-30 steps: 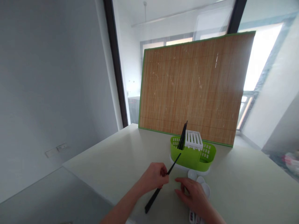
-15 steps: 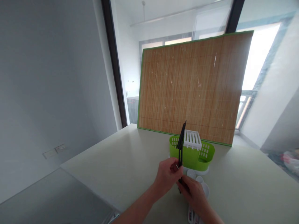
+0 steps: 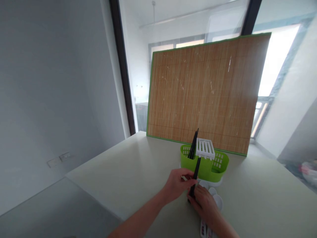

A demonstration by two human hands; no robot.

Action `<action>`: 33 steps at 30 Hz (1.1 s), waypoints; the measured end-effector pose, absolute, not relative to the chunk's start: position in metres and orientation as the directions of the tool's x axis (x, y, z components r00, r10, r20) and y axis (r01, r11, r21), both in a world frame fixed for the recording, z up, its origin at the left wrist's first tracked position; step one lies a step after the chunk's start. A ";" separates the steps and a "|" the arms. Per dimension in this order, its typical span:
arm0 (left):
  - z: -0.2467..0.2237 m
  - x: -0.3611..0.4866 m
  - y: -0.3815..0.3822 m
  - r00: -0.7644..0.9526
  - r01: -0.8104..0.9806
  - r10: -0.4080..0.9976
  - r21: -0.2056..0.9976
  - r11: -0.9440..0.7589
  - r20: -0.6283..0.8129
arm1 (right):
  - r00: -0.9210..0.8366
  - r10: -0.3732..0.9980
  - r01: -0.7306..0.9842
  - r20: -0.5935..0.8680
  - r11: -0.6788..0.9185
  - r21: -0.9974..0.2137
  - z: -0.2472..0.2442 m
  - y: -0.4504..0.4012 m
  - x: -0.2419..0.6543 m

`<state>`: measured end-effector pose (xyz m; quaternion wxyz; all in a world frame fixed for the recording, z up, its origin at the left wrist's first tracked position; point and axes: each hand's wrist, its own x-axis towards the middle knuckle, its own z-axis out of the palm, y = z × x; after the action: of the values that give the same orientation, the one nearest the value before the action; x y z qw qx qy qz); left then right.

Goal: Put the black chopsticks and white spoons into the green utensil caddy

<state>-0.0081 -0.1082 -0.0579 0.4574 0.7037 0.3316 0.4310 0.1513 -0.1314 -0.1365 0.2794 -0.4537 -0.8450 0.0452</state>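
Note:
Black chopsticks [image 3: 196, 173] are pinched between the fingers of my left hand [image 3: 178, 184], tilted with their upper ends toward the green holder. Lower down, the fingers of my right hand [image 3: 205, 202] close round the same chopsticks. Just beyond my hands stands a green utensil holder [image 3: 201, 168] with a white slatted rack [image 3: 205, 148] in its middle. More black chopsticks [image 3: 193, 147] lean upright in its left compartment. White spoons [image 3: 218, 201] lie on the table beside and partly under my right hand, which hides part of them.
The white table [image 3: 128, 172] extends to both sides, its left edge dropping off near the grey wall. A bamboo mat [image 3: 206, 96] with green edging stands upright behind the holder, in front of glass panels.
The chopsticks in my hands have dropped lower and bunched together, separating in view from those in the holder. My hands stay in nearly the same place.

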 end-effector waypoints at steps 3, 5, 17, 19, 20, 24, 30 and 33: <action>-0.044 -0.012 -0.101 0.383 0.100 0.861 0.912 -0.398 0.334 | -0.437 0.801 0.775 0.408 0.566 -0.281 -0.131 -0.134 0.151; -0.026 -0.017 -0.093 0.332 0.076 0.867 0.905 -0.418 0.372 | -0.440 0.798 0.781 0.412 0.567 -0.264 -0.126 -0.136 0.152; 0.050 -0.008 -0.001 0.095 0.382 0.750 0.672 -0.634 0.654 | -0.456 0.778 0.774 0.433 0.586 -0.238 -0.117 -0.136 0.153; 0.037 0.003 0.013 0.125 0.518 0.809 0.657 -0.548 0.575 | -0.457 0.778 0.779 0.431 0.584 -0.229 -0.117 -0.137 0.153; 0.030 0.008 0.019 0.146 0.582 0.834 0.636 -0.508 0.532 | -0.457 0.777 0.779 0.432 0.584 -0.226 -0.116 -0.137 0.153; 0.004 0.021 0.030 0.212 0.718 0.876 0.539 -0.440 0.432 | -0.465 0.775 0.783 0.428 0.585 -0.209 -0.118 -0.137 0.153; -0.011 0.030 0.035 0.262 0.757 0.879 0.480 -0.443 0.398 | -0.475 0.786 0.796 0.397 0.575 -0.187 -0.119 -0.136 0.153; -0.013 0.031 0.035 0.291 0.766 0.864 0.441 -0.468 0.411 | -0.472 0.785 0.799 0.400 0.573 -0.183 -0.119 -0.136 0.153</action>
<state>0.0313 0.0351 -0.0129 0.0796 0.7995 0.5098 0.3077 0.1533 -0.1364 -0.1192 0.2255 -0.4617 -0.8578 -0.0147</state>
